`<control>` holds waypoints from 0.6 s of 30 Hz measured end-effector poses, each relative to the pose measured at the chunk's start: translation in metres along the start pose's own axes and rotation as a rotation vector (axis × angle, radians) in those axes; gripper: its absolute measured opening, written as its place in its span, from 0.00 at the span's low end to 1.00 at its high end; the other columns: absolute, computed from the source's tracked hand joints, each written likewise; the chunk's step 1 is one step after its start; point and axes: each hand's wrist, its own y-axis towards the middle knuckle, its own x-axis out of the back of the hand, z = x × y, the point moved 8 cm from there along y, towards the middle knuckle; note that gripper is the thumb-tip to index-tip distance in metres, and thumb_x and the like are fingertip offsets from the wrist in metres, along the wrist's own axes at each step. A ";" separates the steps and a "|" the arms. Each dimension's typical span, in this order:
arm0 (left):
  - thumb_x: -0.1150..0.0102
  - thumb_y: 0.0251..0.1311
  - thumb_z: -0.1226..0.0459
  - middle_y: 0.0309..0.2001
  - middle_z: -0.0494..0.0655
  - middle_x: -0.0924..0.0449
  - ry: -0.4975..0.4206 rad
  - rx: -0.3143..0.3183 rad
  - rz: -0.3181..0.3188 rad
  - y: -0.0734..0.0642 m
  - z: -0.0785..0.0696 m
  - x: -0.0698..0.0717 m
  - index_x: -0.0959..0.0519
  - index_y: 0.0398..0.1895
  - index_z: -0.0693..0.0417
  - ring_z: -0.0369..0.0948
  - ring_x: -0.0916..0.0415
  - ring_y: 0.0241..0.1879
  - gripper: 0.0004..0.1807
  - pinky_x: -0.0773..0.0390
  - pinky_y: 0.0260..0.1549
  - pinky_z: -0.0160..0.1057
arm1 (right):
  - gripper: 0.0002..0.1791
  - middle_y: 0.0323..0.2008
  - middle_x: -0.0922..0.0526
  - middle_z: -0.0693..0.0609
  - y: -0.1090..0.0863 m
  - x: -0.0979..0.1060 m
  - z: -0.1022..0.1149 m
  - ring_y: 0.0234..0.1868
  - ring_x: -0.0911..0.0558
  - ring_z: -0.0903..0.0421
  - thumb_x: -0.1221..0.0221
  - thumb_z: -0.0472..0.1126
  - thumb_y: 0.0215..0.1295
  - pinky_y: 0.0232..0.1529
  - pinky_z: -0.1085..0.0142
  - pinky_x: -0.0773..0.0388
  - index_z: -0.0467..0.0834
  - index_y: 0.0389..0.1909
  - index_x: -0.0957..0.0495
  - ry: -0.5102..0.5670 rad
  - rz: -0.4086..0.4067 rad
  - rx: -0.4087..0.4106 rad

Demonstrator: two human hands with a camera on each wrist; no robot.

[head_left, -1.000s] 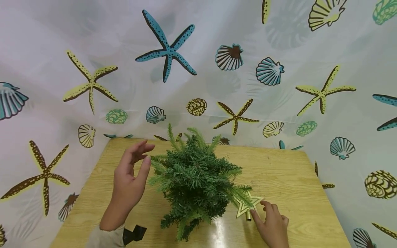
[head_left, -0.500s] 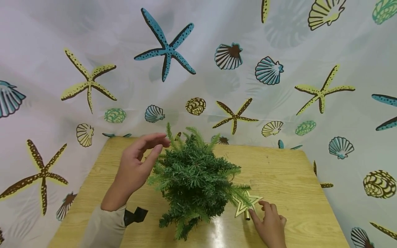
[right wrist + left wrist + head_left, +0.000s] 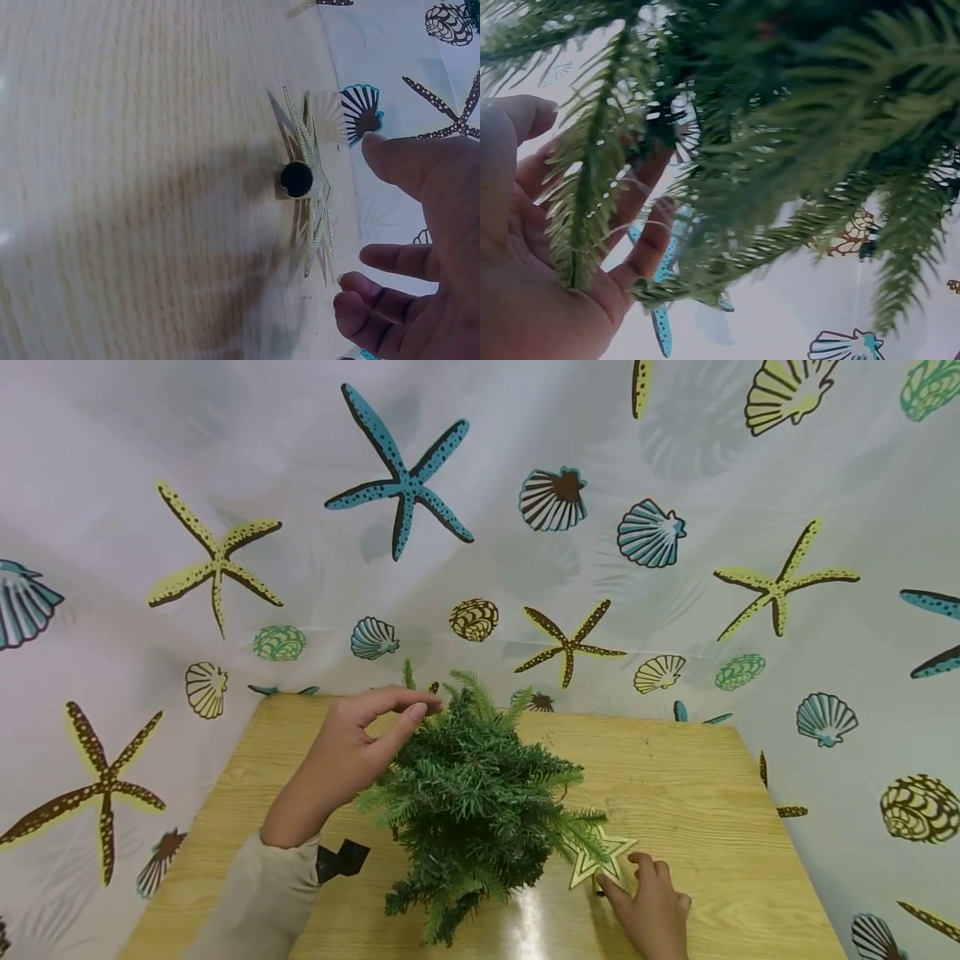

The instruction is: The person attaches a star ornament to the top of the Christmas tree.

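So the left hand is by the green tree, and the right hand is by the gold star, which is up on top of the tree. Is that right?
Not quite: the gold star is on the table beside the green tree, as the head view shows. The left hand is by the tree and the right hand by the star.

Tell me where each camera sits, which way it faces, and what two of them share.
Head: worn on the head, facing forward and down at the green tree, gold star, wooden table and patterned curtain; shows the left hand, right hand and left sleeve.
Left wrist: on that wrist, facing into the tree's branches, curtain behind; shows the left hand.
Right wrist: on that wrist, facing across the table to the star, seen edge-on; shows the right hand.
Shared: head and right wrist both show star, table, curtain and right hand.
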 end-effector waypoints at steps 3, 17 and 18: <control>0.43 0.74 0.72 0.47 0.43 0.12 -0.005 -0.043 0.004 0.000 0.001 -0.003 0.13 0.52 0.55 0.41 0.15 0.49 0.12 0.19 0.51 0.35 | 0.37 0.49 0.23 0.36 0.002 -0.004 -0.004 0.47 0.20 0.43 0.33 0.61 0.66 0.45 0.40 0.36 0.34 0.61 0.25 0.011 0.012 -0.012; 0.34 0.69 0.65 0.56 0.45 0.15 0.102 -0.085 0.132 -0.010 0.005 -0.014 0.15 0.59 0.52 0.46 0.21 0.59 0.17 0.22 0.58 0.53 | 0.36 0.47 0.23 0.38 0.003 -0.017 -0.002 0.46 0.20 0.44 0.33 0.62 0.66 0.44 0.40 0.35 0.35 0.58 0.24 0.017 0.021 -0.015; 0.33 0.68 0.65 0.56 0.45 0.15 0.106 -0.086 0.134 -0.010 0.005 -0.014 0.15 0.59 0.52 0.47 0.21 0.59 0.17 0.22 0.58 0.54 | 0.36 0.46 0.23 0.39 0.003 -0.018 -0.001 0.46 0.20 0.44 0.33 0.62 0.65 0.44 0.41 0.35 0.35 0.58 0.24 0.014 0.022 -0.015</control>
